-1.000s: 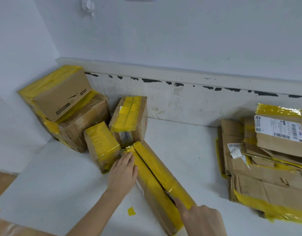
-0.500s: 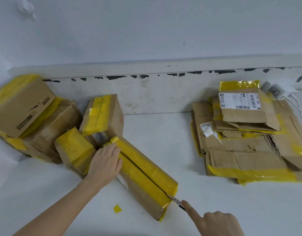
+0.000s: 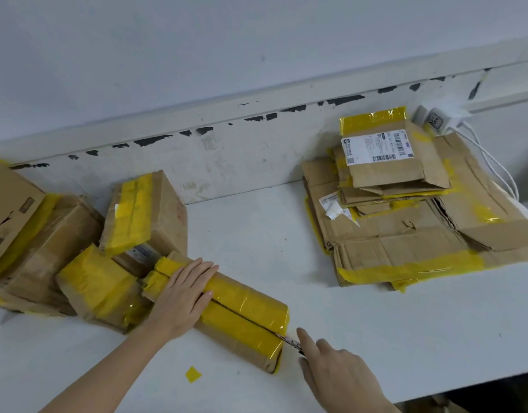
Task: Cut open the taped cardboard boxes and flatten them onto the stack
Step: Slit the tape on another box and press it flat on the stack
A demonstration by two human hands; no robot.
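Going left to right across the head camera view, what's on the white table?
Pile of taped boxes → left hand on the long yellow-taped box → cutter blade → right hand → stack of flattened cardboard → white charger.

A white bench [image 3: 256,234] is seen running along a scuffed white wall. At nine o'clock a cluster of taped cardboard boxes [image 3: 78,234] is piled on it against the wall. A long box wrapped in yellow tape [image 3: 241,311] is laid flat on the bench at about seven o'clock, touching that cluster at its far end. A small scrap of yellow tape [image 3: 193,374] is found on the bare surface at six o'clock, just beside the long box. At two o'clock a stack of flattened cardboard [image 3: 405,228] is spread on the bench, well apart from the boxes.
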